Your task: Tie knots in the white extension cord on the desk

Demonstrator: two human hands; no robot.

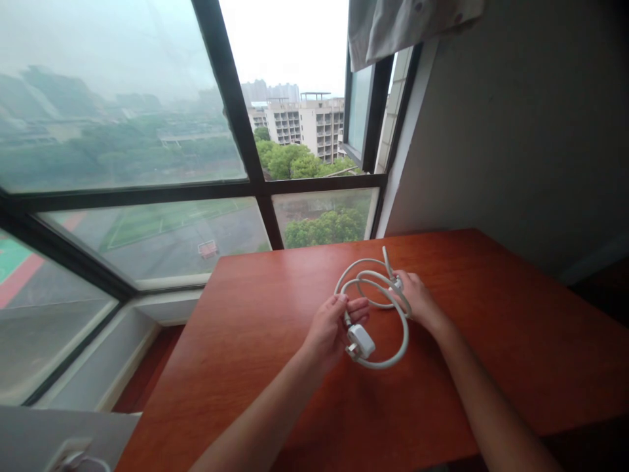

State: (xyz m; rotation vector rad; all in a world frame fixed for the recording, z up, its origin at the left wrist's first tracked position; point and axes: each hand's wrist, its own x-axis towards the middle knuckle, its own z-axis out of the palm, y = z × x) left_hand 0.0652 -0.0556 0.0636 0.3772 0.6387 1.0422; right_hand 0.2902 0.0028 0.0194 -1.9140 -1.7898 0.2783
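Head view, noted near to far.

- Near left corner: grey ledge [29, 432] with a white fitting [69, 453], cut off by the frame edge. Cannot tell what it is.
- Both forearms reach in over the red-brown worktop [246, 367].
- Left hand [331, 328] is closed on the white cord [403, 331] just above its plug block [360, 341].
- Right hand [417, 296] sits at the coil's far right, where the loops cross. Its fingers are hidden behind the back of the hand, so I cannot tell whether it grips or only rests.
- The hands are apart, with the coil between them at mid-worktop, lying in about two loose loops.
- Free end [386, 257] pokes out on the far side, held by neither hand.
- Far: window [255, 164], well apart from the cord, no concern.

Risks, as judged:
- The loops are unsecured, so a slack grip on either side would likely let the stiff cord spring open.
- The plug block is the heavy end. If it swings, it may knock the worktop or kink the cord sharply where the two join.
- The free end could slip through a loop and tangle.
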